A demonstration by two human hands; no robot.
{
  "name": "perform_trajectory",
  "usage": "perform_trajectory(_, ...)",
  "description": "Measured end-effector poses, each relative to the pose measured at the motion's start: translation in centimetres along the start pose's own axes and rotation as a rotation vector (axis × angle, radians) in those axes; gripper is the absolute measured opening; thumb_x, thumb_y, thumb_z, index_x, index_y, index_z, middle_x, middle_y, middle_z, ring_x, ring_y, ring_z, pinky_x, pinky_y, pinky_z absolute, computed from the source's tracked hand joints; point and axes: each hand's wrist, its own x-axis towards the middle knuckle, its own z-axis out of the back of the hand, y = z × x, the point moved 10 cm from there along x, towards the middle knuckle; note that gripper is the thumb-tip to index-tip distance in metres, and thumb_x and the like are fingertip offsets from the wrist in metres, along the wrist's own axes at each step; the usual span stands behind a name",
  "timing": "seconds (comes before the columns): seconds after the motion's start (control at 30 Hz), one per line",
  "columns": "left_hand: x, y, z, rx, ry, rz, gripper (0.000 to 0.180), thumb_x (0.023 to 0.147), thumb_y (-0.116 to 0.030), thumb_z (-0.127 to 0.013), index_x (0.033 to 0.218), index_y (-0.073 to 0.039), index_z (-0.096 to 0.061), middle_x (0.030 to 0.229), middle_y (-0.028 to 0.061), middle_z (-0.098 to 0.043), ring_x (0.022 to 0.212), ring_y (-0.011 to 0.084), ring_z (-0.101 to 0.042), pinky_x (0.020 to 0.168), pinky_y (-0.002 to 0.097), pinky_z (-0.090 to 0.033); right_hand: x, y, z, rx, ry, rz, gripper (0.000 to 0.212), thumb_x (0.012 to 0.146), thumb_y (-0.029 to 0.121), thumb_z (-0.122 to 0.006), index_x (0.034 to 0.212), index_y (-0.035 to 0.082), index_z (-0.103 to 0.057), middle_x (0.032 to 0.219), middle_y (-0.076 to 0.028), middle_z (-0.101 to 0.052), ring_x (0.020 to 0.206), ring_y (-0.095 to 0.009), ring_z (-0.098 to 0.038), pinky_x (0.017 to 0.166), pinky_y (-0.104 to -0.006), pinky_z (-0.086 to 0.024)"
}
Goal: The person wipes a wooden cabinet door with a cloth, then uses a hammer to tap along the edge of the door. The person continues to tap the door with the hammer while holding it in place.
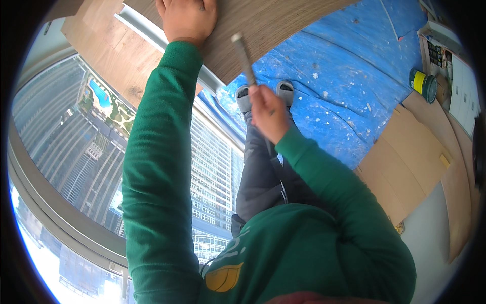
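My left hand [190, 20] rests back-up on a brown wood-grain panel [263, 25] at the top of the view. It looks flat and open, though the picture's edge cuts off most of its fingers. Closed around a slim grey-brown rod-shaped tool with a pale tip [243, 55] is my right hand [270, 112]. The tool is smeared by motion, and its kind cannot be made out. It points up toward the panel, over the floor sheet. Along the panel's left side runs a white metal edge strip [144, 29], partly covered by my left wrist.
Blue paint-spotted sheeting [329, 76] covers the floor around my feet. To the right lie cardboard sheets [412, 157], a dark green tin with a yellow label [424, 85] and a white drawer unit [463, 91]. A large window [86, 152] fills the left side, with tall buildings outside.
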Motion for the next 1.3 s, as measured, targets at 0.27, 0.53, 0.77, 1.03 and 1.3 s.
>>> perform_trajectory(0.27,-0.1,0.8,0.5,0.006,-0.027,0.003,0.05,0.108,-0.036,-0.042,0.138,0.002,-0.056,0.152,0.0216,-0.051,0.146,0.0404,-0.04,0.124,0.0539,-0.023,5.4,4.3,5.2,0.242,-0.144,-0.15,0.039,0.109,0.043,-0.052,0.09,0.009,-0.054,0.06,0.0,-0.048,0.046,-0.01,-0.048,0.044,-0.0286,-0.044)
perform_trajectory(0.53,-0.3,0.9,1.0,-0.064,-0.017,0.003,0.049,0.108,-0.034,-0.042,0.137,0.002,-0.057,0.151,0.0222,-0.052,0.145,0.0407,-0.041,0.124,0.0534,-0.023,0.9,-0.3,-1.4,0.153,0.042,-0.08,0.04,0.108,0.042,-0.055,0.089,0.006,-0.056,0.056,-0.001,-0.051,0.045,-0.009,-0.052,0.044,-0.0277,-0.043)
perform_trajectory(0.77,-0.2,0.7,0.3,-0.031,0.002,-0.029,0.047,0.105,-0.042,-0.051,0.133,-0.006,-0.062,0.151,0.0146,-0.055,0.145,0.0356,-0.043,0.123,0.0522,-0.025,11.2,6.2,19.3,0.405,-0.499,-0.073,0.04,0.106,0.042,-0.058,0.091,0.005,-0.055,0.06,-0.003,-0.047,0.042,-0.015,-0.046,0.04,-0.0301,-0.04)
perform_trajectory(1.03,0.1,0.1,-0.9,0.034,0.146,-0.032,0.057,0.105,-0.052,-0.043,0.147,-0.016,-0.057,0.161,0.0084,-0.046,0.153,0.0303,-0.034,0.127,0.0565,-0.014,-0.2,-0.9,30.2,-0.037,-0.368,-0.304,0.03,0.097,0.028,-0.074,0.09,0.006,-0.054,0.061,-0.001,-0.045,0.043,-0.013,-0.047,0.037,-0.0308,-0.038)
perform_trajectory(1.3,-4.3,-8.8,-2.0,0.073,0.544,-0.504,0.072,0.103,-0.049,-0.049,0.159,-0.005,-0.038,0.168,0.0166,-0.031,0.157,0.0371,-0.025,0.126,0.0602,-0.011,-8.1,-13.5,38.7,-0.266,-0.373,-0.534,0.023,0.096,0.023,-0.071,0.095,0.004,-0.058,0.068,-0.004,-0.053,0.043,-0.017,-0.053,0.038,-0.0332,-0.043)
